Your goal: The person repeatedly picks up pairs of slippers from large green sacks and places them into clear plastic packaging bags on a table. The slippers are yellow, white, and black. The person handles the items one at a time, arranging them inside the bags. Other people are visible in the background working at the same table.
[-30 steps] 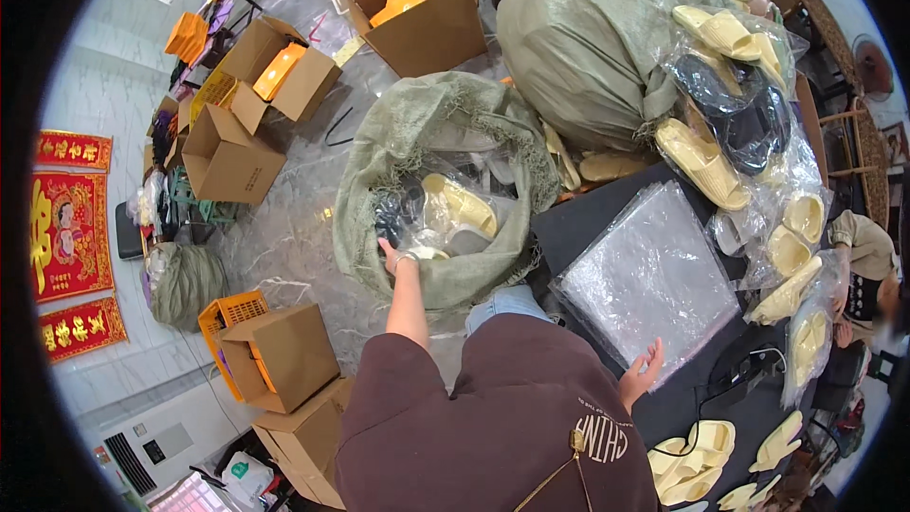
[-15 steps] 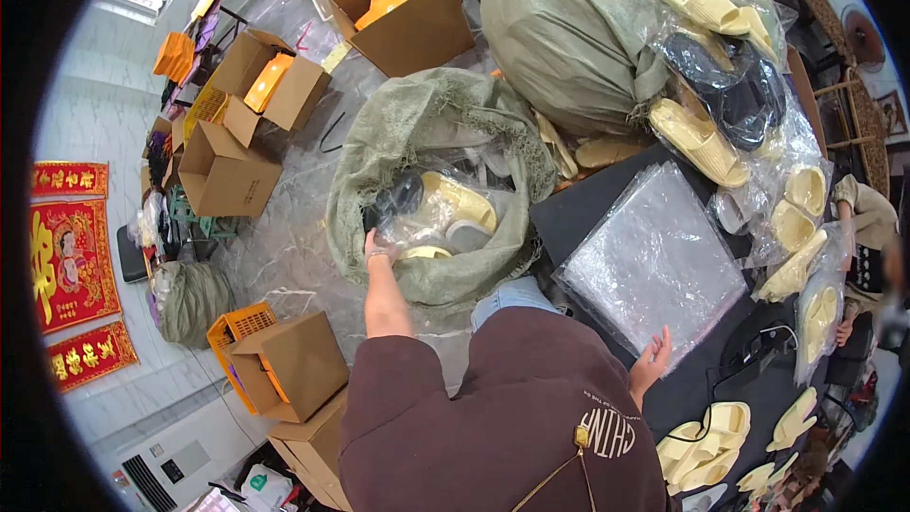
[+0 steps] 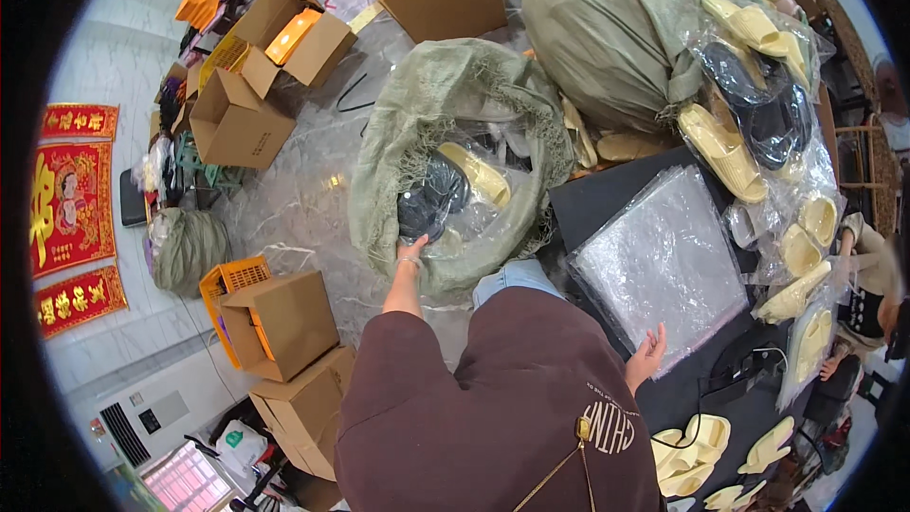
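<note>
Now the black slippers lie uppermost by the near-left rim of the green sack, while a grey slipper visible earlier is out of sight; the black ones seem to be in handling. Left hand at their near edge; fingertips partly hidden, grip cannot be told. Right hand loosely spread at the near corner of the plastic sleeves, on the dark surface.

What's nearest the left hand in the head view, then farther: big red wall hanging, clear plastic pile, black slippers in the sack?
1. Black slippers: in the sack, right at the left hand.
2. Clear plastic pile: on the black surface, to the right.
3. Big red wall hanging: far left.
</note>
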A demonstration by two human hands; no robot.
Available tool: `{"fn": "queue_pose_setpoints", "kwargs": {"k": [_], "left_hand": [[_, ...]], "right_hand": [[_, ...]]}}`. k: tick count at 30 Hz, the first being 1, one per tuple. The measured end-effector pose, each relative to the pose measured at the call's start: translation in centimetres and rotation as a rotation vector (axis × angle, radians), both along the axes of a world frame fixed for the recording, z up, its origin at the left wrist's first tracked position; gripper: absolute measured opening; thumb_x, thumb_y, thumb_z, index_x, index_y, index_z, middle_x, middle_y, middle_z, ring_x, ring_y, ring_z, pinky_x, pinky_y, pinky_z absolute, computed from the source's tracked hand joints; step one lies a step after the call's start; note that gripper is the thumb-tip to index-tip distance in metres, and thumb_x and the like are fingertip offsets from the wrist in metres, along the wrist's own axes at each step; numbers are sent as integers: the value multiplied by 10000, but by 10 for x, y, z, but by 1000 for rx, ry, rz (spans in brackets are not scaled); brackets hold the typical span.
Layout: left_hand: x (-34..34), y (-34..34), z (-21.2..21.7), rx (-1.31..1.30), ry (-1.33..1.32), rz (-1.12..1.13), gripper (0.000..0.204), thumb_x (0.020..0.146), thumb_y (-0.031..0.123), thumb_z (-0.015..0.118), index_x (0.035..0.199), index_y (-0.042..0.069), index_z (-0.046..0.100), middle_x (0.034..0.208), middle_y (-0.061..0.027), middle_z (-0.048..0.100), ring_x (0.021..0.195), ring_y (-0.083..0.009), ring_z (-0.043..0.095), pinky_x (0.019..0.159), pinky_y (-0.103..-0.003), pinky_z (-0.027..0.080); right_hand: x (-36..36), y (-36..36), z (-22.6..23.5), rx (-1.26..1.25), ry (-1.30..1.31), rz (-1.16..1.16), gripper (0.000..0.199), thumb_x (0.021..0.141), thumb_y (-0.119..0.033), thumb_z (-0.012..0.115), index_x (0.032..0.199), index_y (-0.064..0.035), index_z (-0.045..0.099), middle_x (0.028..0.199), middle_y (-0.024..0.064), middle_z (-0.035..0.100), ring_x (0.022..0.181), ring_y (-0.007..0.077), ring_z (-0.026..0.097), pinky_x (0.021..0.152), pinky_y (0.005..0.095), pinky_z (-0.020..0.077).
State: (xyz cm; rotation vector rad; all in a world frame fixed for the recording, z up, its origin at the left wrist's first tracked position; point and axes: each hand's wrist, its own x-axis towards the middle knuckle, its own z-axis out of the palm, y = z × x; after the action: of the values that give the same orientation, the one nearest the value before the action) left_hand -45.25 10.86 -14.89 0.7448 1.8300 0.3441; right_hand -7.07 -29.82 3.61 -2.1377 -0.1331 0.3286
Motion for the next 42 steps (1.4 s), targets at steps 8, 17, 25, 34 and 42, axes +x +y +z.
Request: {"fn": "queue_pose_setpoints", "kwargs": {"k": [8, 17, 25, 34, 42], "left_hand": [[6, 33, -6, -331, 300, -63, 1325, 442, 380, 920, 1444, 30, 128, 1418, -204, 353, 1290, -297, 384, 1031, -405, 353], [14, 22, -9, -362, 352, -61, 1165, 506, 468, 872, 1389, -29, 296, 1388, -193, 406, 1268, -311, 416, 1031, -414, 351], [-3, 20, -19, -502, 98, -151, 1133, 597, 550, 791, 1382, -78, 268, 1419, -250, 333, 1295, -407, 344, 1049, -488, 282], [22, 21, -16, -362, -89, 27, 811, 643, 403, 785, 1223, -53, 450, 1277, -175, 494, 1159, -337, 461, 998, -404, 344], [32, 17, 39, -285, -348, 196, 414, 683, 245, 762, 990, 7, 621, 1028, -104, 650, 891, -278, 593, 867, -363, 448]], "right_hand": [[17, 56, 60, 34, -12, 169, 331, 876, 20, 442, 1193, -1, 535, 1141, 109, 563, 994, 205, 561, 884, 307, 423], [-16, 229, 263, 1356, 1274, 1474, 247, 871, -57, 515, 1102, 23, 551, 1045, 167, 515, 994, 273, 537, 846, 354, 454], [-21, 257, 259, 497, -187, 1146, 630, 769, -21, 584, 1323, 19, 286, 1340, 189, 219, 1190, 340, 397, 952, 413, 398], [-25, 270, 262, 402, -433, 1071, 771, 754, -14, 576, 1421, 11, 192, 1481, 183, 133, 1314, 348, 319, 1031, 433, 326], [29, 165, 137, 374, 299, 569, 588, 873, -50, 520, 1406, -20, 271, 1387, 144, 338, 1160, 249, 489, 953, 365, 408]]}}
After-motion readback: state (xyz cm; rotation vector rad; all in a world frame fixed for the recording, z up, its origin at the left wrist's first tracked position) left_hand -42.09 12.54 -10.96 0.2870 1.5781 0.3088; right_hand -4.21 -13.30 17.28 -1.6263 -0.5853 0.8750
